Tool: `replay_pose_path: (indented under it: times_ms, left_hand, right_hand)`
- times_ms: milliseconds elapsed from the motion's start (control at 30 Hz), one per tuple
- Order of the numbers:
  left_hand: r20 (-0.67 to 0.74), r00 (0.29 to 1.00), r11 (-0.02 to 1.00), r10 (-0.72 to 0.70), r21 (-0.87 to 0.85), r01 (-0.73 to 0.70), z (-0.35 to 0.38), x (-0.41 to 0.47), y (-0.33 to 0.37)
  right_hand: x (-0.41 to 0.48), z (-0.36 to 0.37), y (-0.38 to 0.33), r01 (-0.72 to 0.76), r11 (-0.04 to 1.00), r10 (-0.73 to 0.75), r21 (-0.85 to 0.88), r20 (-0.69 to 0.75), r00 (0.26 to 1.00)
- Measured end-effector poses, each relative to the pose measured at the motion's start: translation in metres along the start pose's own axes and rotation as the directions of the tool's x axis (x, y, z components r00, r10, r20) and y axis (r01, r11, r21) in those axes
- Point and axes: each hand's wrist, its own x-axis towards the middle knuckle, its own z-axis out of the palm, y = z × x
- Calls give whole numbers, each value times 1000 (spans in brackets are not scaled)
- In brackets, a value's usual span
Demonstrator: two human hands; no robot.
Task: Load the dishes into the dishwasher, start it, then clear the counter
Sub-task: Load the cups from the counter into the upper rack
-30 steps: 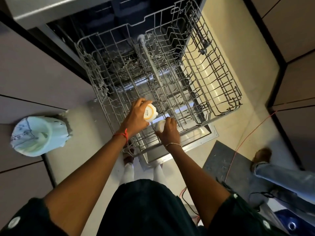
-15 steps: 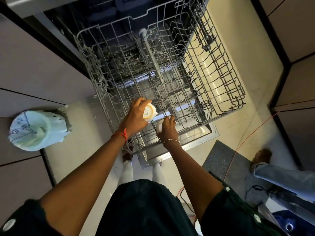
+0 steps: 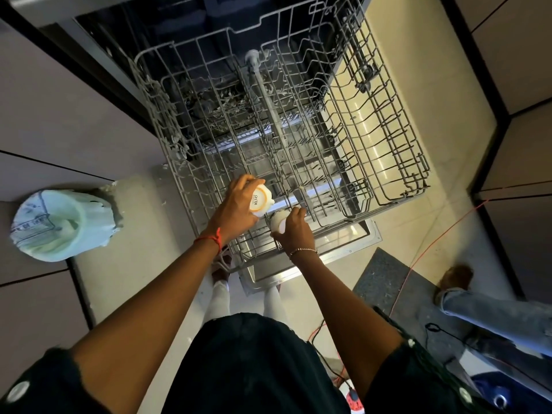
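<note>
The grey wire dishwasher rack is pulled out over the open door, with no dishes standing in it. My left hand grips a white cup turned upside down, its orange-ringed base with lettering facing up, over the rack's near left corner. Just to its right, my right hand holds a second white cup, low against the rack's front wires. The two cups are almost touching.
A pale bin lined with a bag stands on the floor at left. Cabinet fronts flank both sides. A dark mat, an orange cable and another person's leg lie at right.
Both hands stay at the rack's near edge. The right hand has shifted its cup slightly, showing more of its white body. The left hand's cup barely moved.
</note>
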Motion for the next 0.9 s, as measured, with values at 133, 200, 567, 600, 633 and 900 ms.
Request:
replay_pose_path:
  times_ms: [133, 200, 567, 600, 633, 900]
  left_hand:
    - [9, 1000, 1000, -6, 3, 6, 1, 0, 0]
    - [11, 1000, 1000, -10, -3, 10, 0, 1, 0]
    - [10, 1000, 1000, -15, 6, 15, 0, 5, -2]
    - [11, 1000, 1000, -12, 7, 12, 0, 6, -2]
    - [12, 1000, 1000, -11, 9, 11, 0, 6, -2]
    - [22, 1000, 1000, -15, 2, 15, 2, 3, -3]
  right_hand:
    - [0, -2, -3, -10, 1000, 10, -18, 0, 1000]
    - [0, -3, -4, -2, 999, 2, -54, -8, 1000]
    - [-4, -1, -9, 39, 979, -45, -202, -24, 999]
    - [-5, -1, -8, 43, 977, -49, -206, -23, 999]
    - [-6, 0, -7, 45, 977, -51, -208, -26, 998]
    - [-2, 4, 4, 8, 986, -5, -166, 19, 1000]
